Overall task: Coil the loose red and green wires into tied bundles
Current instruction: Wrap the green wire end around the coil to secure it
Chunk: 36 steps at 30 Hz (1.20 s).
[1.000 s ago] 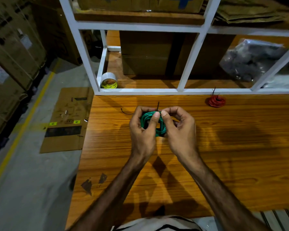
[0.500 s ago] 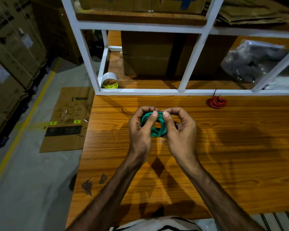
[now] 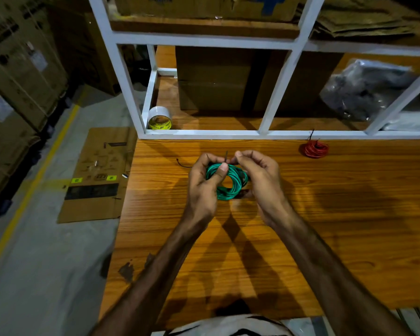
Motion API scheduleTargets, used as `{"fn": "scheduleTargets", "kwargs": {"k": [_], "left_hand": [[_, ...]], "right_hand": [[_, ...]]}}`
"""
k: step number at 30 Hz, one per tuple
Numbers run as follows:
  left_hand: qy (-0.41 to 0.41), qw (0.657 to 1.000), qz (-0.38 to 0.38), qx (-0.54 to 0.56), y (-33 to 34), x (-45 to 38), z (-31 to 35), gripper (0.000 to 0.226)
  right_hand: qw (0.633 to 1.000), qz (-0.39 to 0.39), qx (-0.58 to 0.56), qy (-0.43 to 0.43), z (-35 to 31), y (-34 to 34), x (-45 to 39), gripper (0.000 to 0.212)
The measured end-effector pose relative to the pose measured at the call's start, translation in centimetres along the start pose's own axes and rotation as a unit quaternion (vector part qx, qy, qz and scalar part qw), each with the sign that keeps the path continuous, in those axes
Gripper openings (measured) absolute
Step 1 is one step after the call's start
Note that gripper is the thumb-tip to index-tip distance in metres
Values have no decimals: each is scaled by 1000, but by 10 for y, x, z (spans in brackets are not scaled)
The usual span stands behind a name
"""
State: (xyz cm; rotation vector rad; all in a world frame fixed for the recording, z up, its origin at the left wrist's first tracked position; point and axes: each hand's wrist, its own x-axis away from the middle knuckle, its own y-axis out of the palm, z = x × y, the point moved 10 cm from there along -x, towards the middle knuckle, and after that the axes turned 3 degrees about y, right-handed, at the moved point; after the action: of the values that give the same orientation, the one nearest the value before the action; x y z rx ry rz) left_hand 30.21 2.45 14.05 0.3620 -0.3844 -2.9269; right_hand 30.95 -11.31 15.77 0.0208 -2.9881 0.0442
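Green wire coil [image 3: 228, 184] held above wooden table [image 3: 325, 214], left hand [image 3: 204, 187] gripping its left side, thumb across the loops, right hand [image 3: 260, 180] pinching dark tie [image 3: 226, 156] at the top, red wire bundle [image 3: 314, 149] lying near white shelf frame [image 3: 228, 135].

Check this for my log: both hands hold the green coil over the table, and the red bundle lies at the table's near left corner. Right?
Not quite. The head view shows the red bundle at the far right, near the white shelf frame. Both the left hand and right hand do hold the green coil.
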Motion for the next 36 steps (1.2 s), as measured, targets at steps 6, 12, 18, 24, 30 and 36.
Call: {"fn": "scheduleTargets", "kwargs": {"k": [6,12,18,24,30,36], "left_hand": [[4,999,-44,-25,7,2,1,12],[-29,999,-12,-15,3,3,-2,9],[-44,999,5,-11,8,6,-2,9],[-18,1000,6,-18,8,3,8,17],[-10,1000,7,-28,8,0,3,14],[-87,996,9,-14,2,7,-31,9]], "right_hand": [[997,-61,55,13,-2,5,-14,11],[994,-86,8,72,7,9,-19,10],[994,-44,-37,93,13,5,-16,10],[993,-21,-95,72,9,6,-18,24],[980,-35,-179,82,24,10,-25,23],[990,-63,-87,95,25,-12,-27,10]]}}
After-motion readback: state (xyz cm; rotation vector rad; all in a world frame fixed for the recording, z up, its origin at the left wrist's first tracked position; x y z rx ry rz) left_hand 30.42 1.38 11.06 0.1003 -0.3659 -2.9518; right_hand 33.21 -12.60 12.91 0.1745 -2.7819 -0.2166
